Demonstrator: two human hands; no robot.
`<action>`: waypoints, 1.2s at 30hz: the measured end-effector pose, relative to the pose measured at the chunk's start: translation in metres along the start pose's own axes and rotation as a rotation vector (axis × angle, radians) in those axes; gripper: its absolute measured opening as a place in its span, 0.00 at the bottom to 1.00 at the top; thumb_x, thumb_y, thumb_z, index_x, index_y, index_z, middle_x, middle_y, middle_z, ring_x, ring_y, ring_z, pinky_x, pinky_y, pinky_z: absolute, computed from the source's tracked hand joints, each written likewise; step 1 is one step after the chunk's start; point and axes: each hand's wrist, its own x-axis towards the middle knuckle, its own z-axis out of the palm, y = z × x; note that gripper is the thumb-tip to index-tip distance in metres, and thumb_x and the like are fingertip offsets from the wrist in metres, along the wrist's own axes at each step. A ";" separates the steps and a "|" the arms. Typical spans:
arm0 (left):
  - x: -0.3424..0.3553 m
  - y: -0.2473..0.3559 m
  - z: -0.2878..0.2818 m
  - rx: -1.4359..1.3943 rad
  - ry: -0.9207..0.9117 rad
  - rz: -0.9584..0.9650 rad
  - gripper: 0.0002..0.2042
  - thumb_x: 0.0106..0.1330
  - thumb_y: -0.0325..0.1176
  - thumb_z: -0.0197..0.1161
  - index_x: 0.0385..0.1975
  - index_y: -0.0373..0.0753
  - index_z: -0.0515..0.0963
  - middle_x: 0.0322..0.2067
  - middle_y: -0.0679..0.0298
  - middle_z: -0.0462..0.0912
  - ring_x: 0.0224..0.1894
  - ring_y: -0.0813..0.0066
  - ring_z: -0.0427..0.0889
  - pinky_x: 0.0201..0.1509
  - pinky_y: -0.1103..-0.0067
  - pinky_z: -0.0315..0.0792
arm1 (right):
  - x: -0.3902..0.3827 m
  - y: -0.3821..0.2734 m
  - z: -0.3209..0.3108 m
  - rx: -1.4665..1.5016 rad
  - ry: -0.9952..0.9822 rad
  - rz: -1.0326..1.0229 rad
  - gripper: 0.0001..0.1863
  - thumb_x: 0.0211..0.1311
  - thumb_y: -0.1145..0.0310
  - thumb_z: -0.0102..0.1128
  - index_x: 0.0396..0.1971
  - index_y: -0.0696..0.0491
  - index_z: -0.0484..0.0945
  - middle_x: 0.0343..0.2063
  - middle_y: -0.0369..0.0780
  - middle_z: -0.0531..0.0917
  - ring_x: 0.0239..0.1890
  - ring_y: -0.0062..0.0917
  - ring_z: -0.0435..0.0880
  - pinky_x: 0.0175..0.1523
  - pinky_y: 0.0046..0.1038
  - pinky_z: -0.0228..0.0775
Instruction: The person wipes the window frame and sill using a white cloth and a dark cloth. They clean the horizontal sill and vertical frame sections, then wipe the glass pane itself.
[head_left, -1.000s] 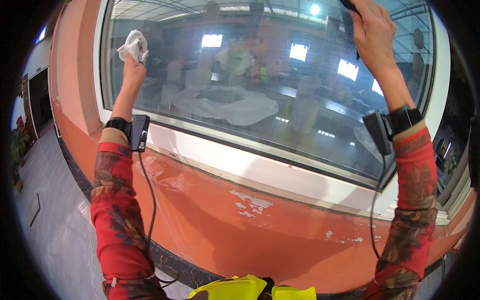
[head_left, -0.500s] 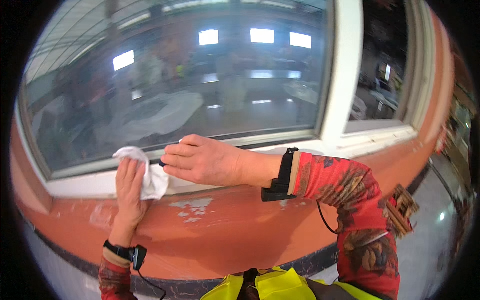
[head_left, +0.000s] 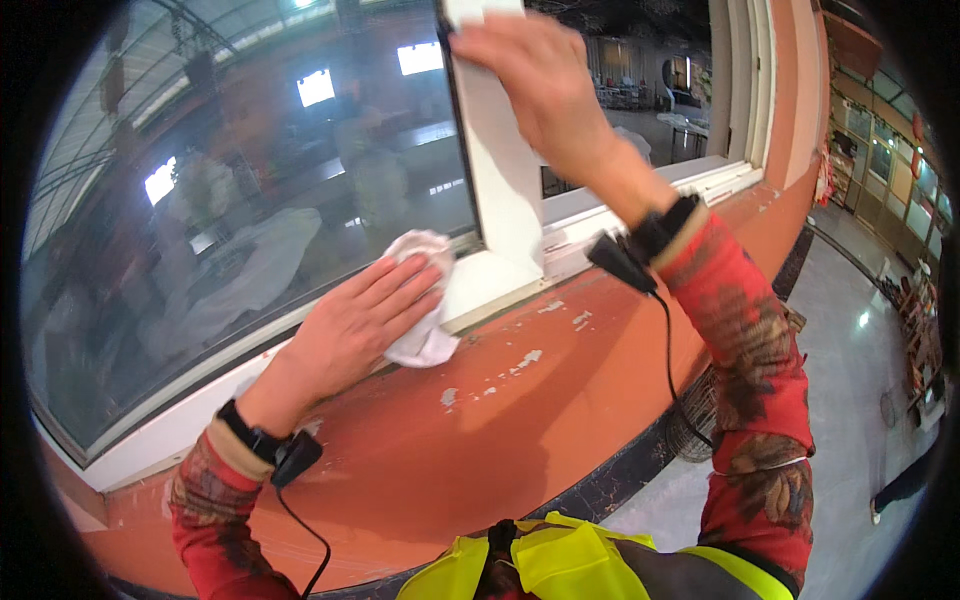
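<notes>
My left hand [head_left: 365, 320] presses a crumpled white cloth [head_left: 425, 345] against the lower window frame, near its corner with the upright. The fingers lie over the cloth, close together. Higher up and to the right, my right hand [head_left: 545, 95] is at the white upright post [head_left: 495, 150] of the window. Its fingers are bent and blurred; a small dark spot shows at the fingertips, and I cannot make out what it is. The large glass pane [head_left: 330, 215] is left of the post, full of reflections.
Under the window runs an orange wall ledge [head_left: 500, 440] with flaked paint patches. An opening [head_left: 640, 100] in the window right of the post shows a dim room. Grey floor [head_left: 850, 290] lies at the right, with a wire basket [head_left: 690, 430] by the wall and another person's leg [head_left: 905, 485].
The view has shifted right along the window. My left hand and the cloth have moved right along the lower frame to the corner. My right hand has risen from the sill to the post.
</notes>
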 end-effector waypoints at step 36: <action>0.081 0.008 0.018 0.094 -0.066 0.233 0.28 0.55 0.35 0.58 0.60 0.38 0.76 0.67 0.64 0.71 0.71 0.67 0.66 0.78 0.64 0.56 | -0.187 -0.065 -0.056 0.745 -0.778 0.560 0.38 0.50 0.67 0.63 0.61 0.71 0.63 0.57 0.58 0.72 0.62 0.52 0.69 0.69 0.46 0.55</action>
